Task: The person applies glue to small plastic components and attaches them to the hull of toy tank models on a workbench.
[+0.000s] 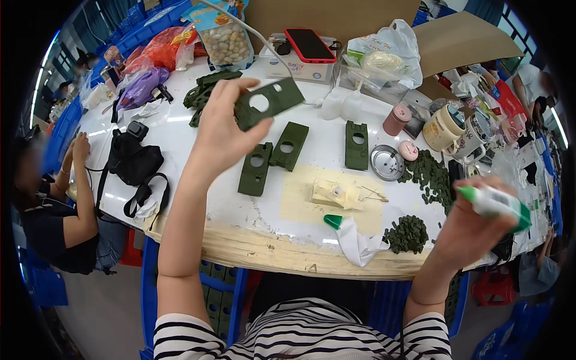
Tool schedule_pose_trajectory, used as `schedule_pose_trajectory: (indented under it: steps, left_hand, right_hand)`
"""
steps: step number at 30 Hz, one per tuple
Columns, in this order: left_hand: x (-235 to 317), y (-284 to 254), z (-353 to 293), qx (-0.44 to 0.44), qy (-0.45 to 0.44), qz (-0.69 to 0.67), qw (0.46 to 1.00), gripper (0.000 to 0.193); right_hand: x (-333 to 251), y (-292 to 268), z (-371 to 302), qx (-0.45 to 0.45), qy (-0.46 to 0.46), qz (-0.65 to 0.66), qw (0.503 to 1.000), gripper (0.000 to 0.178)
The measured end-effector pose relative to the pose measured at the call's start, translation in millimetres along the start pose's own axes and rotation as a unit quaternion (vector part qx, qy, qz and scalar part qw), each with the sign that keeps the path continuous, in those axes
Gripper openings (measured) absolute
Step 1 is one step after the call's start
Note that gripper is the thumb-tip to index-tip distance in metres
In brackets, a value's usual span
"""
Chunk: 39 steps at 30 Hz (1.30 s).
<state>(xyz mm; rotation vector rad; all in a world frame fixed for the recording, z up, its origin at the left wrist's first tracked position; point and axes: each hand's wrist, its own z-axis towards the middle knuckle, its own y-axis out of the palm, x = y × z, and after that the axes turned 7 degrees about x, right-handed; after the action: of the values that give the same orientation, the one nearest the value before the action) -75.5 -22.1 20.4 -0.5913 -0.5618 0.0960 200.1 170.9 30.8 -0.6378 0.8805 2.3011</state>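
Observation:
My left hand [223, 132] is raised over the table, thumb and fingers pinching a dark green plastic tank hull part [282, 101] with a round hole. Below it lie two similar hull parts, one [254, 183] tilted beside the other [295, 133]; a third [357, 155] lies farther right. In my right hand [465, 234], at the right edge of the table, is a white glue bottle [495, 203] with a green nozzle pointing left. A loose green cap [333, 221] rests by a white tissue [359, 243] near the front edge.
Small green pieces form a near pile [408, 234] and a larger one [431, 171]. A tape-covered block [333, 195] sits mid-table by a round metal dish [387, 162]. Mugs [444, 129] stand right; a black bag [132, 157] lies left. Blue crates [237, 300] are below; another person [66, 204] sits left.

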Motion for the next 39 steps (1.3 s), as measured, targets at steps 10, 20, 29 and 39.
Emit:
schedule_pose_trajectory:
  steps: [10, 20, 29, 39]
  left_hand:
    - [68, 19, -16, -0.187, 0.1, -0.269, 0.94, 0.055]
    - [51, 49, -66, -0.189, -0.105, -0.562, 0.798, 0.079]
    - [61, 50, -67, -0.216, -0.253, -0.689, 0.644, 0.068]
    - [69, 45, -67, -0.258, -0.318, -0.684, 0.604, 0.062]
  right_hand:
    - [35, 11, -11, -0.17, 0.254, 0.081, 0.949, 0.043]
    - [36, 23, -26, -0.164, 0.278, 0.053, 0.945, 0.045]
    - [41, 21, -29, -0.198, 0.26, 0.073, 0.942, 0.041]
    - [26, 9, -7, -0.128, -0.032, -0.179, 0.975, 0.045]
